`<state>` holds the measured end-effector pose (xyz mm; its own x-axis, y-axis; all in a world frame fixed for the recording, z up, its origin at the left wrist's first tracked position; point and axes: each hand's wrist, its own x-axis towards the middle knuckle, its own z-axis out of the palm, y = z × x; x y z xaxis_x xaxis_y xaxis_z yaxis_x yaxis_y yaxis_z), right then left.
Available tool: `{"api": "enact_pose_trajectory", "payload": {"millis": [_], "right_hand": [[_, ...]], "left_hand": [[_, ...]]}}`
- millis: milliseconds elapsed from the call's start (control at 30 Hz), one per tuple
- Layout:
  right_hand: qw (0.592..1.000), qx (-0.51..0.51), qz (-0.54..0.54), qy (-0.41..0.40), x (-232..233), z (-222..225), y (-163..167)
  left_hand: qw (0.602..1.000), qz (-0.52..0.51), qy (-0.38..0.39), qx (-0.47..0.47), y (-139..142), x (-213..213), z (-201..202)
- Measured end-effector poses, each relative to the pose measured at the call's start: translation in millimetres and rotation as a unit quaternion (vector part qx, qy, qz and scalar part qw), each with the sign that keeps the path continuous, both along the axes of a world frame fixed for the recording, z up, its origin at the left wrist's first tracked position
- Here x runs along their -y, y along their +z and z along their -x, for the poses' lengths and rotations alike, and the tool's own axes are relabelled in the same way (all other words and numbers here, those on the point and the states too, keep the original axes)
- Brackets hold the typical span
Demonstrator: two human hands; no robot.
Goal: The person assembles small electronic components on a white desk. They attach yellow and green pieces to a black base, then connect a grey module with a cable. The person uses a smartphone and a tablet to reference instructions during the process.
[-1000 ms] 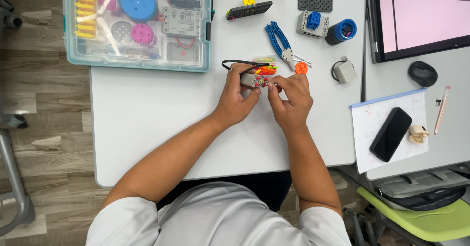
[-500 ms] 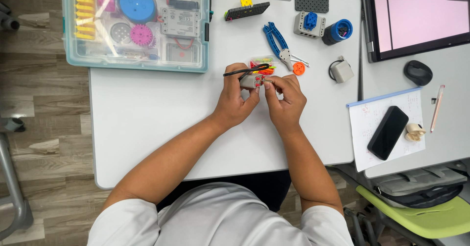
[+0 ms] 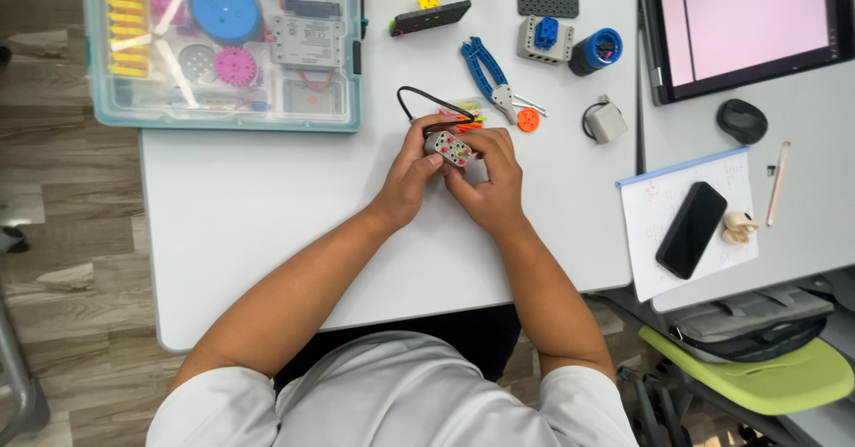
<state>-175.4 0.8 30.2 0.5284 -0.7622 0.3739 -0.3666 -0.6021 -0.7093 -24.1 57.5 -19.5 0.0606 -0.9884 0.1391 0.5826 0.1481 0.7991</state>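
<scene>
Two hands are holding a small grey block over the white worktop [image 3: 267,233].

The left hand [image 3: 411,173] and the right hand [image 3: 492,180] are meeting at the middle of the worktop, each grip pinching the small grey block [image 3: 448,149], whose face is showing red dots. A black cable [image 3: 429,101] is looping away from the block toward the far edge. Just beyond the fingers, blue pliers [image 3: 485,75] and an orange disc [image 3: 528,120] are lying on the worktop. A clear parts box [image 3: 223,46] is sitting at the far left corner, and a black phone [image 3: 691,230] is resting on paper to the right.
</scene>
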Motion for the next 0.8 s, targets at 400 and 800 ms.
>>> {"api": "enact_pose_trajectory", "payload": {"millis": [400,800], "right_hand": [[0.913,0.375,-0.118,-0.113,55,108,4],[0.923,-0.234,0.162,-0.26,5,208,-2]], "left_hand": [[0.991,0.056,0.03,0.116,22,4,1],[0.978,0.026,0.065,0.195,20,2,8]]}}
